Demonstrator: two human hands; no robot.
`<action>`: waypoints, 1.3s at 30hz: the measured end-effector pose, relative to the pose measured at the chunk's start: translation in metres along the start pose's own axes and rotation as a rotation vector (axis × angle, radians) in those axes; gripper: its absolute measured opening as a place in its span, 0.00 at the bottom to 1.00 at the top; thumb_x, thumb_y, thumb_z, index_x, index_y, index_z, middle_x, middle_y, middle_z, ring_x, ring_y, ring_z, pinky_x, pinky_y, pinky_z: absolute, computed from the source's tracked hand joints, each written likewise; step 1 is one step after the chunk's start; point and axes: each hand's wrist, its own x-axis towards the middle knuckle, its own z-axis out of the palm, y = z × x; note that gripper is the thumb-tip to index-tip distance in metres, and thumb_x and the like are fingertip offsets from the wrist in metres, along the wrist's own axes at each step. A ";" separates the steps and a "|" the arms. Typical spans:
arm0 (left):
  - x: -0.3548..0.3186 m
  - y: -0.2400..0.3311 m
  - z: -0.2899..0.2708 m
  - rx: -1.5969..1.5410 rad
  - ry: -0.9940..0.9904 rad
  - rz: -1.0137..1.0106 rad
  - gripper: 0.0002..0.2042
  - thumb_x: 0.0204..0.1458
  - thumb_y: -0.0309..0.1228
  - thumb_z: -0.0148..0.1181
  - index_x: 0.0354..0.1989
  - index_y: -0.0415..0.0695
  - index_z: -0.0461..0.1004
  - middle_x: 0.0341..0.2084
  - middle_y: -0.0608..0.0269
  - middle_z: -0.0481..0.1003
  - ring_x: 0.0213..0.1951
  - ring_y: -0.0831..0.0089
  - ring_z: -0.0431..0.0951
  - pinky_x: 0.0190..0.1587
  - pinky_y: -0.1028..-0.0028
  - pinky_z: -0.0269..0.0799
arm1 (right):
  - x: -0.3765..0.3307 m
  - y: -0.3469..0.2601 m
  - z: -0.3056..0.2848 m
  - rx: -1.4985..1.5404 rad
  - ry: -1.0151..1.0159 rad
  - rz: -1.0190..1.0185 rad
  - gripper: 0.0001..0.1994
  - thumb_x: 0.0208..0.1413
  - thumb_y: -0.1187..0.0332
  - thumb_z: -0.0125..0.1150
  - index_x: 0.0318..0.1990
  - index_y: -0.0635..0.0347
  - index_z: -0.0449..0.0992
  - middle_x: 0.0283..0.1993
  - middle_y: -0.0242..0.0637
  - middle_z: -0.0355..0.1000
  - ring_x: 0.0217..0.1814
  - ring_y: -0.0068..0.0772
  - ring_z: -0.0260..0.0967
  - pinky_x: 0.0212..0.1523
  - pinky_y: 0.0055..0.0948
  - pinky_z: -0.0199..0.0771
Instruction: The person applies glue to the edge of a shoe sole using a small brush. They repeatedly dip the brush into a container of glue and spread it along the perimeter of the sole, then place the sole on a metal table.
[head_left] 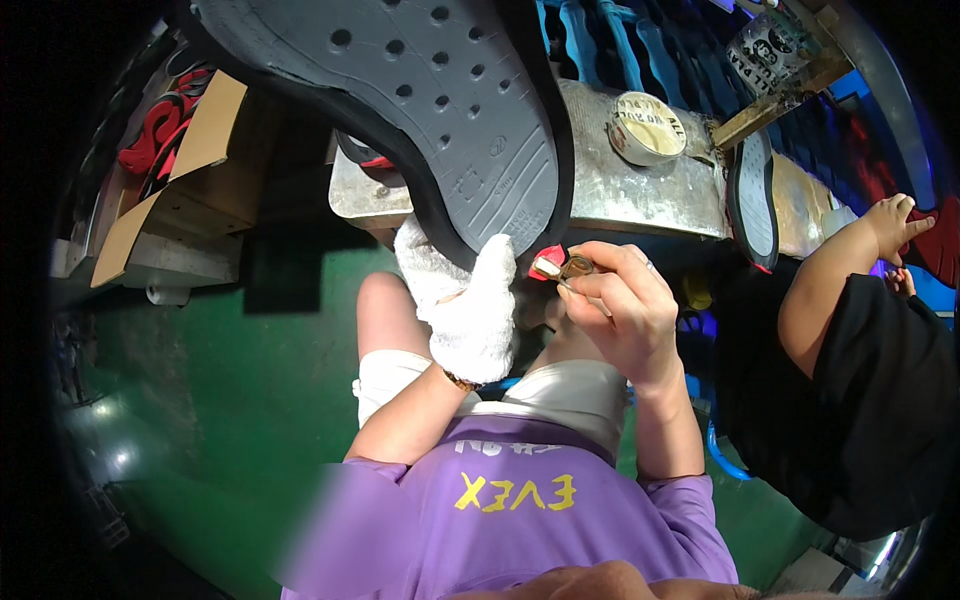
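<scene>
Glare marks the dim green floor (200, 400) at left; edges bend into black.

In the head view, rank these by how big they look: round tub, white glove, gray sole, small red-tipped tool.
Largest to smallest:
1. Gray sole, partly because it appears close to the camera
2. White glove
3. Round tub
4. Small red-tipped tool
</scene>
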 end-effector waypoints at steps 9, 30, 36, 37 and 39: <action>-0.001 0.002 0.001 0.010 -0.037 -0.006 0.30 0.57 0.18 0.58 0.66 0.42 0.51 0.53 0.55 0.70 0.50 0.70 0.76 0.50 0.71 0.76 | -0.008 0.003 -0.009 0.169 -0.024 -0.023 0.11 0.40 0.77 0.73 0.31 0.60 0.76 0.43 0.41 0.77 0.35 0.41 0.75 0.35 0.33 0.76; -0.008 0.001 0.004 -0.071 -0.010 0.033 0.30 0.53 0.14 0.61 0.64 0.44 0.60 0.53 0.59 0.72 0.51 0.72 0.75 0.54 0.72 0.72 | -0.015 0.002 -0.003 -0.079 0.203 0.115 0.08 0.42 0.80 0.71 0.28 0.63 0.76 0.41 0.42 0.76 0.36 0.39 0.76 0.36 0.32 0.78; -0.004 -0.011 -0.005 -0.058 -0.044 0.074 0.30 0.53 0.13 0.60 0.64 0.44 0.60 0.53 0.59 0.72 0.52 0.71 0.75 0.54 0.71 0.72 | -0.013 0.000 -0.006 -0.042 0.054 -0.023 0.10 0.39 0.78 0.73 0.28 0.62 0.76 0.42 0.42 0.77 0.35 0.40 0.76 0.35 0.31 0.77; -0.004 -0.012 -0.006 -0.047 -0.049 0.074 0.30 0.53 0.13 0.60 0.64 0.44 0.60 0.54 0.59 0.72 0.52 0.71 0.75 0.54 0.71 0.72 | -0.017 0.002 -0.003 0.002 0.055 -0.016 0.10 0.38 0.77 0.73 0.28 0.61 0.76 0.41 0.41 0.77 0.34 0.38 0.75 0.34 0.31 0.77; -0.006 -0.008 -0.003 -0.086 -0.045 0.047 0.30 0.53 0.13 0.60 0.64 0.44 0.60 0.54 0.58 0.72 0.52 0.70 0.75 0.55 0.71 0.72 | -0.020 0.005 -0.001 0.065 0.061 -0.046 0.11 0.36 0.75 0.74 0.28 0.58 0.76 0.41 0.38 0.77 0.32 0.36 0.75 0.29 0.31 0.73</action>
